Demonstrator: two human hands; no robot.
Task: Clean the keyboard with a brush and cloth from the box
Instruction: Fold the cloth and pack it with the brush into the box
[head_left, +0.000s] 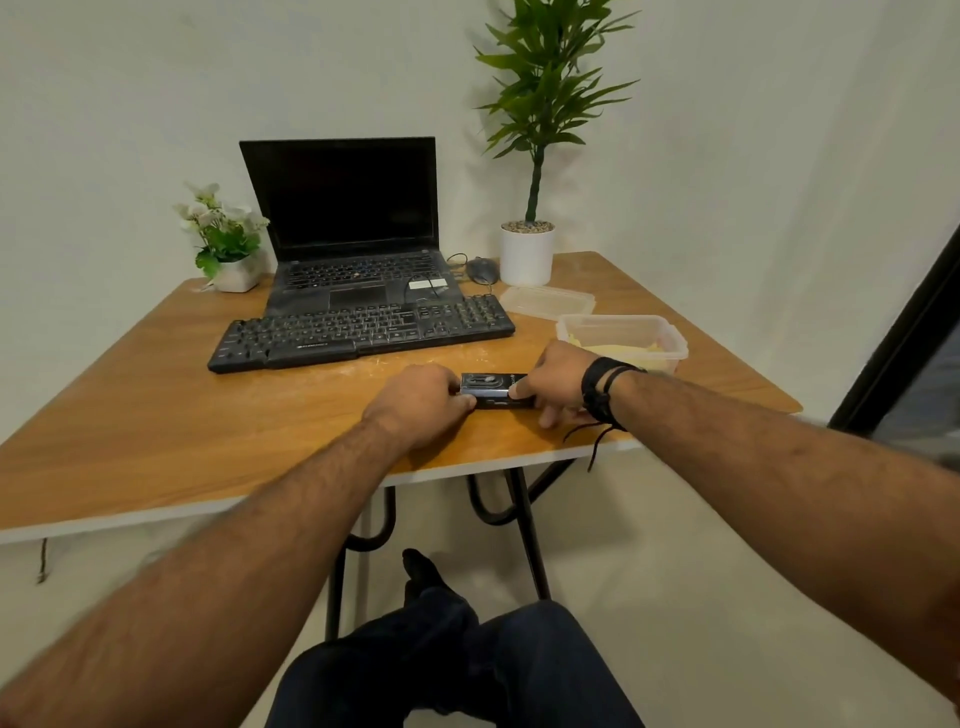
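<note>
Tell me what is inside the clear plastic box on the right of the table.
The clear plastic box stands open, its lid lying beside it. Something pale yellow lies inside, probably a cloth. The right hand covers its near corner, so anything under the yellow stuff stays hidden.

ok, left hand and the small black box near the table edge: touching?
Touching. The head view shows the left hand gripping the left end of the small black box, fingers curled over it; the right hand holds the other end.
</note>
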